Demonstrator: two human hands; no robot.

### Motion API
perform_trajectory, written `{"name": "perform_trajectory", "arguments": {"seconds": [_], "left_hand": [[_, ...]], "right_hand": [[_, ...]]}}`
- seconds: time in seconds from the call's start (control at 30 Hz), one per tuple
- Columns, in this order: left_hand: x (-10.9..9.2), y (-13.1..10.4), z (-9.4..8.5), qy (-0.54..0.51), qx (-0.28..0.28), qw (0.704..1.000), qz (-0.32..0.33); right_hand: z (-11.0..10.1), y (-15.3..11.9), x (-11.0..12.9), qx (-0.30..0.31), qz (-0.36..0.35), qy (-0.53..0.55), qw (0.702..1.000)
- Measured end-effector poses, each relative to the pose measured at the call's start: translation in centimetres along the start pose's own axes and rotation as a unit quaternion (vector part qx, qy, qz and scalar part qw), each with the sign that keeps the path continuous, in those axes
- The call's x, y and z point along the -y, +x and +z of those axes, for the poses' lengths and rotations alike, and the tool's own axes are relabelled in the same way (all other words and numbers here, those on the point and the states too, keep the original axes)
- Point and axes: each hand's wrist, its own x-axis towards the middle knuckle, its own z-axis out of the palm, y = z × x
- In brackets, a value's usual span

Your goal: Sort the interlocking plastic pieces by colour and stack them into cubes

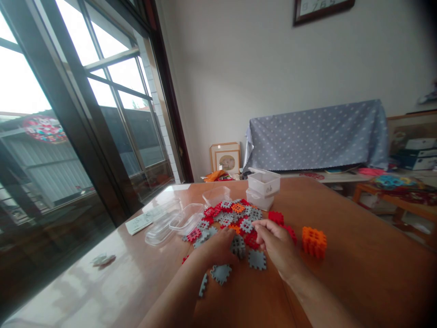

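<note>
Curling round a thick stack of gray notched plastic squares (238,246), the left hand (218,248) has its thumb and fingers on it. The right hand (278,241) has its fingertips close together by a gray plastic square with holes (246,225); I cannot tell if they grip it. Both reach into a messy red, gray and orange plastic pile (226,217) on the shiny brown table (358,255).

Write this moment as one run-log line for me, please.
left hand: at gray stack, grip unclear | right hand: beside gray piece, grip unclear | orange stack: on table, right of both hands
</note>
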Motion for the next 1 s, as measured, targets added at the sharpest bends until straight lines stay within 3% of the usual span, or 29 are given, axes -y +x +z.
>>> {"name": "perform_trajectory", "arguments": {"seconds": [0.37, 0.67, 0.83, 1.0], "left_hand": [[-0.3, 0.3, 0.2, -0.002, -0.013, 1.000, -0.015], [0.4, 0.2, 1.1, -0.034, -0.054, 0.998, 0.030], [0.7, 0.3, 1.0, -0.039, -0.044, 0.998, 0.029], [0.3, -1.0, -0.3, -0.096, -0.031, 0.995, 0.007]], "right_hand": [[0.4, 0.0, -0.3, 0.040, 0.051, -0.055, 0.996], [0.3, 0.5, -2.7, 0.110, -0.040, -0.255, 0.960], [0.2, 0.5, -2.8, 0.129, -0.035, -0.252, 0.959], [0.2, 0.6, -3.1, 0.122, -0.024, -0.259, 0.958]]}}
